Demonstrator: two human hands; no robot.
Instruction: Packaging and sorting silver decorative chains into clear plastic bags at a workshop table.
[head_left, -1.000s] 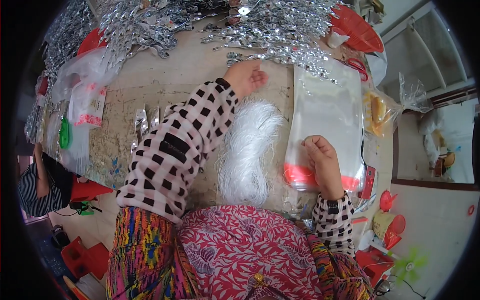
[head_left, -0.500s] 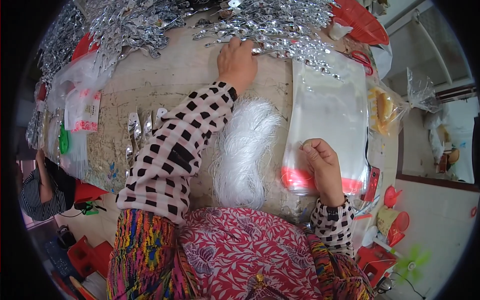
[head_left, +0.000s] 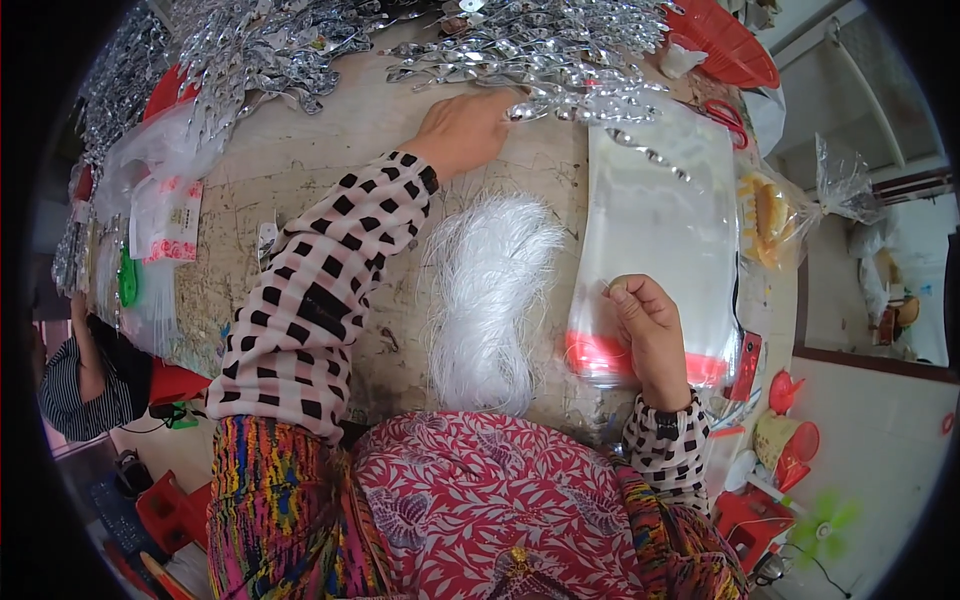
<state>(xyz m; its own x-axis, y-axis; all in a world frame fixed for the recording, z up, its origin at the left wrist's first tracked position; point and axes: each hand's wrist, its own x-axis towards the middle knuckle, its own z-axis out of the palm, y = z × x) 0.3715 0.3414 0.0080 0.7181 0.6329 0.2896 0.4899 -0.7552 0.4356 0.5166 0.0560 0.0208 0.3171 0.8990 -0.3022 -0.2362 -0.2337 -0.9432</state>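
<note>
My left hand (head_left: 470,130) reaches to the far side of the table, fingers curled and closed at the near end of a twisted silver strip (head_left: 650,157). The fingertips are partly hidden. Many more shiny twisted strips (head_left: 540,50) lie heaped just beyond. On the right, my right hand (head_left: 648,325) is closed in a pinch on a fine clear thread, barely visible, above a stack of clear plastic bags (head_left: 660,230) with a red band at the near end. Between my arms lies a thick hank of white shiny thread (head_left: 495,300).
Red-handled scissors (head_left: 725,120) and a red basket (head_left: 725,40) are at the far right. Bread in a clear bag (head_left: 770,215) sits at the right edge. Plastic packaging (head_left: 165,220) lies left. Another person's arm (head_left: 88,350) shows at far left.
My left hand has shifted slightly nearer and turned, its fingers now pointing right. The silver strip's far end has moved a little nearer over the bags. My right hand stays almost still.
</note>
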